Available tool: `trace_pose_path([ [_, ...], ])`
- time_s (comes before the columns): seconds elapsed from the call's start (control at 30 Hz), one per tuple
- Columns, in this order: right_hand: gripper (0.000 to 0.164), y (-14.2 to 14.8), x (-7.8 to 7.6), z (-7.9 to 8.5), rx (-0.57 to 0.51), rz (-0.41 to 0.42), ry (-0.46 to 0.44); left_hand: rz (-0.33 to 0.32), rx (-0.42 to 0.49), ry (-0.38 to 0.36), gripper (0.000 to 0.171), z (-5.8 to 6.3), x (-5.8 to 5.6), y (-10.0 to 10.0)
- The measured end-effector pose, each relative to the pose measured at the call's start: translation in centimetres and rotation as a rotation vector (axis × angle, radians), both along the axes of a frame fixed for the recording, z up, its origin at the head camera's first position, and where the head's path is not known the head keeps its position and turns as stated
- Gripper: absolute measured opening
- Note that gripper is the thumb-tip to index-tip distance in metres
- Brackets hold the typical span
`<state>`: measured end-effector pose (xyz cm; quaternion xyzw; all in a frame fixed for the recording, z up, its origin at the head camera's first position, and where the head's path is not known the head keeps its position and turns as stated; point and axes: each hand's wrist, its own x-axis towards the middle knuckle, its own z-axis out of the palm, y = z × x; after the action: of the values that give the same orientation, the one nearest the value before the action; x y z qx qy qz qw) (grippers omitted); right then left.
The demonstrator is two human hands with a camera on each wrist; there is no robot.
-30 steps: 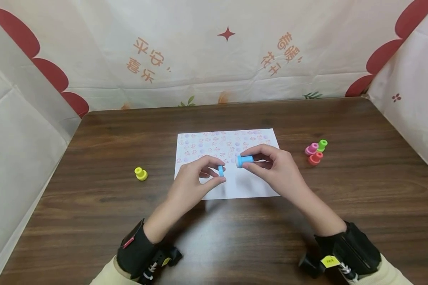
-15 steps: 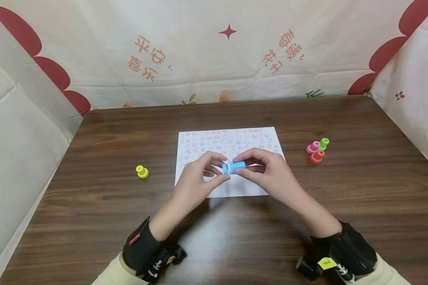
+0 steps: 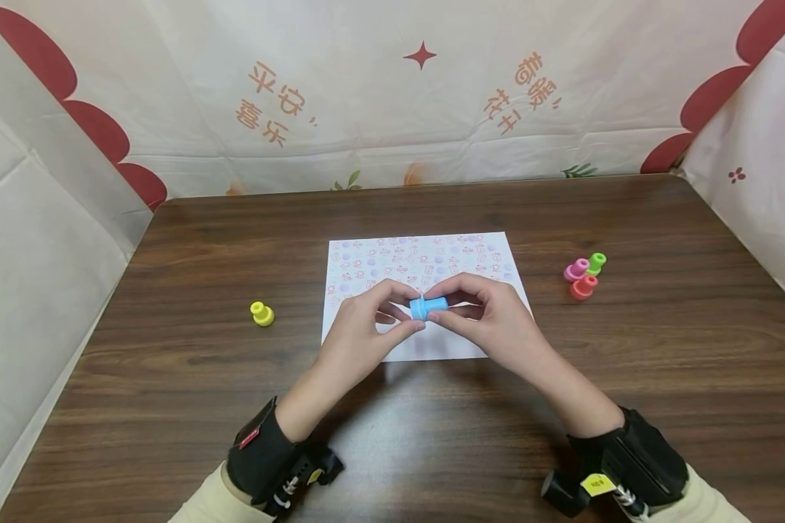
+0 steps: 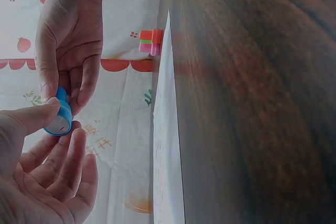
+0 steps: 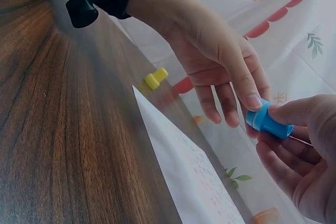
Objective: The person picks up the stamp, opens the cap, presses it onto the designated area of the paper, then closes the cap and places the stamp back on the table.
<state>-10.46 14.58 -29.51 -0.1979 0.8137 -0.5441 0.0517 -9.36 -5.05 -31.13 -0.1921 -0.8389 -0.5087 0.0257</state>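
Observation:
Over the sheet of paper [image 3: 445, 350] both hands meet at a small blue stamp [image 3: 437, 304]. My right hand [image 3: 500, 317] pinches its narrower handle between thumb and fingers. The left hand [image 3: 358, 328] grips the blue cap [image 3: 416, 310], which sits against the stamp's wide end. In the left wrist view, the cap's pale round end [image 4: 59, 126] faces the camera, under the left thumb. The right wrist view shows the blue stamp [image 5: 276, 127] and cap lined up, with no clear gap between them. Small pink and purple prints cover the paper's far part.
A yellow stamp [image 3: 262, 314] stands on the brown wooden table [image 3: 170, 378] at the left. To the right, pink [image 3: 576, 269], green [image 3: 597, 262] and red stamps [image 3: 584, 288] stand clustered. A printed cloth [image 3: 366, 94] hangs behind the table.
The hands have come together. The cap and the stamp were apart a second ago, nearly touching half a second ago, and are now joined end to end.

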Motion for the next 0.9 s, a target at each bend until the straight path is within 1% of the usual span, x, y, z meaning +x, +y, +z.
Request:
trace_pose_path([
  [0.3,0.019,-0.1,0.0,-0.2,-0.005,0.005,-0.004,-0.001,-0.006,-0.005,0.026,0.0,0.0,0.0],
  [0.63,0.021,0.0,0.0,-0.2,0.031,-0.004,0.005,-0.023,-0.004,0.000,0.026,-0.1,0.0,-0.3],
  [0.77,0.023,0.3,-0.1,-0.1,0.042,-0.019,0.019,0.001,-0.011,0.013,0.025,-0.1,-0.1,-0.8],
  [0.9,0.024,1.1,-0.2,0.1,0.066,-0.057,0.027,0.054,-0.010,0.013,0.025,0.2,-0.3,-1.9],
])
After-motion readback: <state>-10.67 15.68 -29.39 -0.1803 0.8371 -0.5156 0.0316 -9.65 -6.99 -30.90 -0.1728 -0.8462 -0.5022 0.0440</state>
